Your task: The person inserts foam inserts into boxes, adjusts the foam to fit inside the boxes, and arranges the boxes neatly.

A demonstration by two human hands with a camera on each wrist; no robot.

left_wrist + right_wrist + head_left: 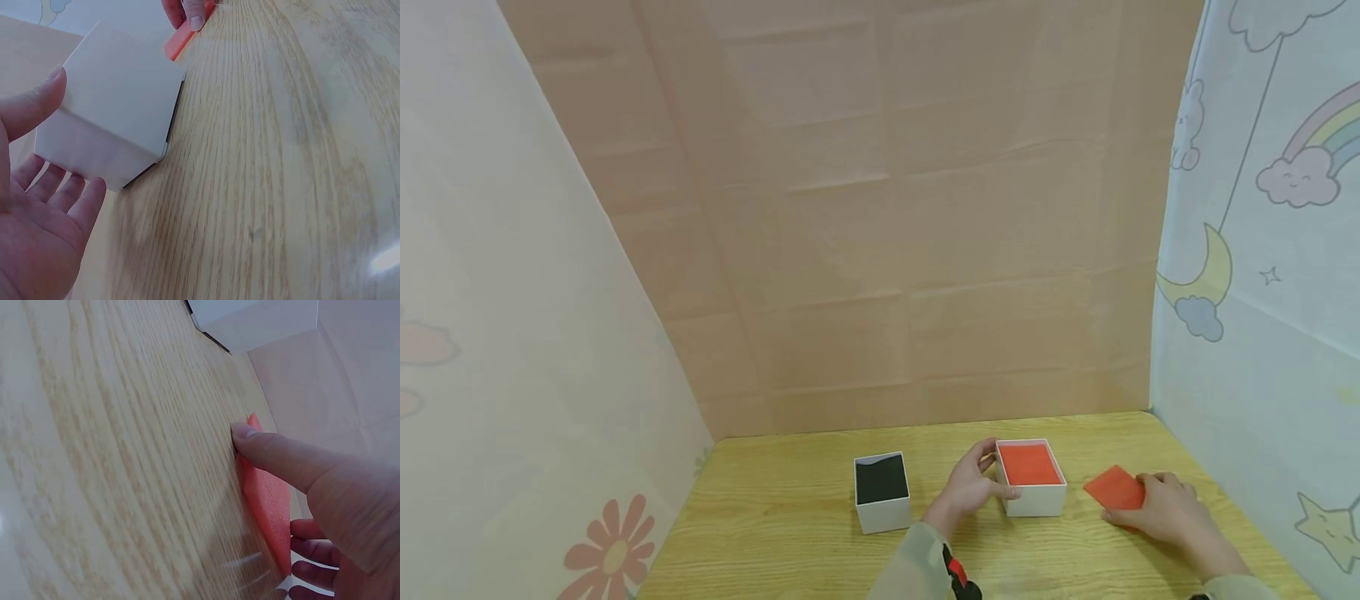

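A white open-topped box (1043, 501) with a red sheet (1028, 464) filling its top stands right of the table's middle. My left hand (967, 486) holds this box at its left side, thumb on the front wall. The left wrist view shows the fingertips against the lower edge of the box (119, 94). To the right of the box, my right hand (1168, 510) grips a loose red square sheet (1115, 488) between thumb and fingers, low over the table. Close up, the sheet (270, 500) has a thick, speckled look; the thumb lies on its near edge.
A second white box (883, 515) with a black sheet (881, 479) in its top stands left of my left hand. The wood-grain table (775, 517) ends at a tan cloth (820, 292) behind, with patterned pale cloths on the left and right.
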